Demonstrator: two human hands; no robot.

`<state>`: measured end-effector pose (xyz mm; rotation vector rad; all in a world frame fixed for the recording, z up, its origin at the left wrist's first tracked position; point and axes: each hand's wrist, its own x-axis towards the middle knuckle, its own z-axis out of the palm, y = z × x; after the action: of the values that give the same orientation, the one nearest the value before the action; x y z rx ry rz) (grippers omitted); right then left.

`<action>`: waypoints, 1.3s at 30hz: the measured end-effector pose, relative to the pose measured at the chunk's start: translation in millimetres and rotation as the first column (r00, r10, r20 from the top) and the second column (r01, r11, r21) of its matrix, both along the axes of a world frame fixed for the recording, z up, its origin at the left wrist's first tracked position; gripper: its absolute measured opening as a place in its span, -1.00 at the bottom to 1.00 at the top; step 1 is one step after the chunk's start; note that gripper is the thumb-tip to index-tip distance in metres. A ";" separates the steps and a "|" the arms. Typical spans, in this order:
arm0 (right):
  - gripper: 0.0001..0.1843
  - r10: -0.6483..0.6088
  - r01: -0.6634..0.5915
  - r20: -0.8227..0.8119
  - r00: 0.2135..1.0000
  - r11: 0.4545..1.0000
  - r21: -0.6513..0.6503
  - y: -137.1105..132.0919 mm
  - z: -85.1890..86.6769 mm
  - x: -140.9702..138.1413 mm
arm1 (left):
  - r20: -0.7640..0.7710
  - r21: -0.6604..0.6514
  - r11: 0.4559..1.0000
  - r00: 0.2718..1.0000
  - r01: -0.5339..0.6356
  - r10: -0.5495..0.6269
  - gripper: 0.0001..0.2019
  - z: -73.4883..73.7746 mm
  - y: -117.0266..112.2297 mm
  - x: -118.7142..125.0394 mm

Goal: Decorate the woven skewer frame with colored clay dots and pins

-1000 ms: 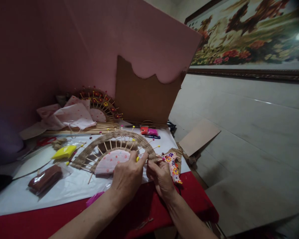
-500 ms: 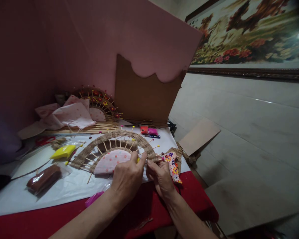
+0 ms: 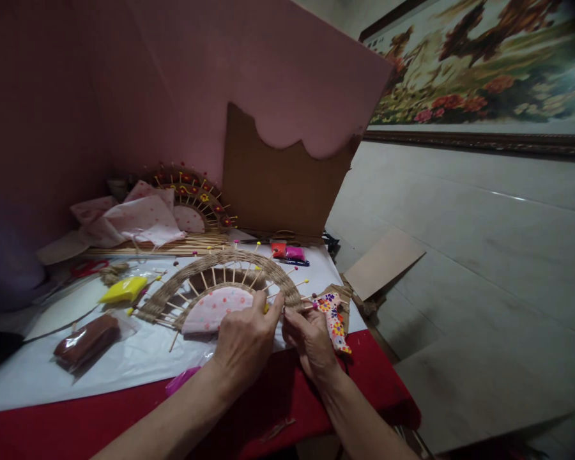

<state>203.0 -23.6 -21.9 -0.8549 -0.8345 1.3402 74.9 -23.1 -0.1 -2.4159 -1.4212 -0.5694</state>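
A half-round fan of woven jute (image 3: 223,262) with wooden spokes and coloured bead tips lies on white paper. Its centre is a pink dotted fabric semicircle (image 3: 215,305). My left hand (image 3: 245,342) pinches with thumb and fingers at the fan's lower right end, near a small yellow bead. My right hand (image 3: 310,342) is closed in a pinch right beside it, at the same end of the jute band. What the fingertips grip is too small to make out. A flower-patterned glue gun (image 3: 334,321) lies just right of my right hand.
A finished decorated fan (image 3: 196,198), pink dotted cloth (image 3: 134,220) and a bundle of sticks (image 3: 172,246) lie at the back. Yellow (image 3: 123,291) and brown (image 3: 86,342) clay packets sit left. A pink board (image 3: 196,83) and cardboard (image 3: 278,179) stand behind. The table edge drops right to the tiled floor.
Both hands stay pinched at the fan's right end; only slight finger shifts and a small camera movement show.
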 end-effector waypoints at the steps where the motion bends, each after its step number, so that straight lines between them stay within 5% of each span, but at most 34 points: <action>1: -0.72 0.002 -0.002 0.007 1.000 1.000 0.006 0.0 0.3 0.0 | -0.002 0.001 1.000 1.000 0.001 -0.001 -0.60 -0.1 0.3 0.0; 39: -0.72 0.000 0.000 -0.010 1.000 1.000 -0.014 -1.7 1.1 -1.2 | -0.044 0.005 1.000 0.999 -0.003 0.003 -0.54 1.6 0.4 -1.9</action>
<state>201.8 -25.4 -20.9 -0.8587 -0.8181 1.3514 73.0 -22.7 1.5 -2.4070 -1.4037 -0.5151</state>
